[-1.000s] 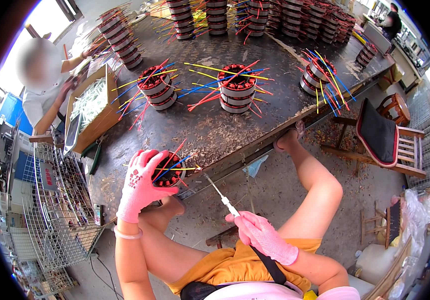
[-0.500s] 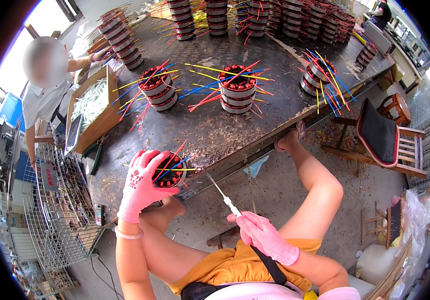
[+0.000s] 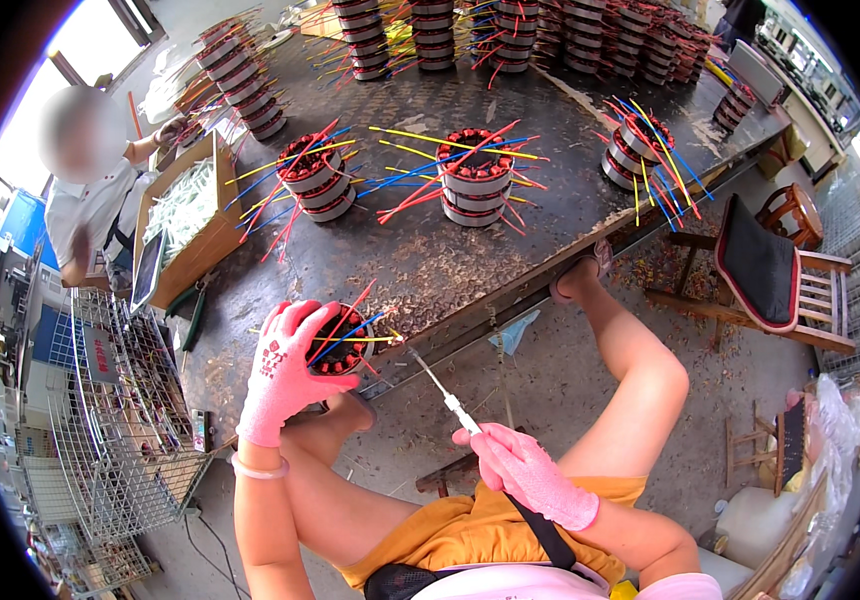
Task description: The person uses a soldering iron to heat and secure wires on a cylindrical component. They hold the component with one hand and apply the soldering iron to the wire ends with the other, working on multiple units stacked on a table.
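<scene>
Stator (image 3: 346, 346) at the table (image 3: 400, 270) near edge, gloved left hand (image 3: 293, 355) wrapped round its side, right hand (image 3: 530, 475) gripping a white tool (image 3: 458, 411), tip just beside a yellow wire (image 3: 378, 339), more stators (image 3: 474, 190) farther across the table, co-worker (image 3: 105, 212) beyond its left end, chair (image 3: 758, 262) off its right.

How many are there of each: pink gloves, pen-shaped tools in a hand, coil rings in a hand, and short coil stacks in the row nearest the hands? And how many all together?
Pink gloves: 2
White pen-shaped tool: 1, in the right hand
Coil ring: 1, in the left hand
Short coil stacks: 3
Total: 7
</scene>
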Available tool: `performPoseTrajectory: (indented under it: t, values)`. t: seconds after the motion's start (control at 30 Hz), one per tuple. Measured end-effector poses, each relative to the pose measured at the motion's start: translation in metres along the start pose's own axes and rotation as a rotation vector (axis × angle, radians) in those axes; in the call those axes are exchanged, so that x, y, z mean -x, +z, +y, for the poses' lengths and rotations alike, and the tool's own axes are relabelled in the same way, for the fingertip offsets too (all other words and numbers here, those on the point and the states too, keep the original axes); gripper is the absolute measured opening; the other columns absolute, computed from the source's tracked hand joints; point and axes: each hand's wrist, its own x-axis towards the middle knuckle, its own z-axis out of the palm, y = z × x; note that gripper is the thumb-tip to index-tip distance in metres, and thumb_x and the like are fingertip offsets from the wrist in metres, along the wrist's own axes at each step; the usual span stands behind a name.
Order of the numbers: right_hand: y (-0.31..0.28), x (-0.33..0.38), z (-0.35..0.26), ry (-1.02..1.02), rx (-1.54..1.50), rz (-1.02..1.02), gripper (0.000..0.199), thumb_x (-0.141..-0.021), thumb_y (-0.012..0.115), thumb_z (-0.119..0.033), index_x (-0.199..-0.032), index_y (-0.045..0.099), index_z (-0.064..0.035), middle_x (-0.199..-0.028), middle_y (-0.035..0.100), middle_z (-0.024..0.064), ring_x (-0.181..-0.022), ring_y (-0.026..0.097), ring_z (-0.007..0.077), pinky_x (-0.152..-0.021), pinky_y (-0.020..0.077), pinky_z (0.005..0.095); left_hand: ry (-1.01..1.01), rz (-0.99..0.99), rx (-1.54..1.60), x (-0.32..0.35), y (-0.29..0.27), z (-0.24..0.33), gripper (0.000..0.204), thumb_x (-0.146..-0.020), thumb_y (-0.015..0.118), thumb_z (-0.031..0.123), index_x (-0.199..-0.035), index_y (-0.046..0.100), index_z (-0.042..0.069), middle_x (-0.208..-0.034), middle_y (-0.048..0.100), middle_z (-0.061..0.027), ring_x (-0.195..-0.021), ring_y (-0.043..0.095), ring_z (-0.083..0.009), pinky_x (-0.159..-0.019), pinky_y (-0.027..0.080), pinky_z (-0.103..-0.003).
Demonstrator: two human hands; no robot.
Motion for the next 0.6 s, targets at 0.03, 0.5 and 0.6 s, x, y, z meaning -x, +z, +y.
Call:
performPoseTrajectory:
  t: [0.03,0.5,0.6]
  values:
    - [0.000,0.000,0.001,-0.010,0.001,0.000,0.031,-0.107,0.045,-0.022,-0.121,0.062,-0.0001,-0.059,0.042,-0.0045,-0.053,0.038,0.0043,-0.051,0.0305,0.0216,-0.002,0.000,-0.001,0.000,0.000,0.000,0.087,-0.052,0.089,0.029,-0.131,0.059,0.011,-0.127,0.057,-0.0145,-0.124,0.049,-0.0403,-0.112,0.036,-0.050]
    - [-0.004,0.004,0.000,0.038,-0.091,0.006,0.032,-0.106,0.048,-0.020,-0.126,0.058,0.0024,-0.063,0.040,-0.0066,-0.057,0.038,0.0027,-0.053,0.0280,0.0190,0.099,-0.038,-0.032,0.002,-0.002,-0.008,0.093,-0.050,0.090,0.026,-0.135,0.057,0.011,-0.130,0.056,-0.0150,-0.135,0.042,-0.0393,-0.121,0.021,-0.053]
    - [-0.006,0.004,0.000,0.038,-0.090,-0.021,0.034,-0.106,0.048,-0.021,-0.128,0.056,0.0042,-0.065,0.040,-0.0066,-0.058,0.038,0.0026,-0.053,0.0281,0.0188,0.103,-0.018,-0.094,0.000,-0.004,-0.002,0.092,-0.050,0.090,0.026,-0.134,0.058,0.012,-0.131,0.056,-0.0155,-0.134,0.044,-0.0397,-0.121,0.022,-0.054]
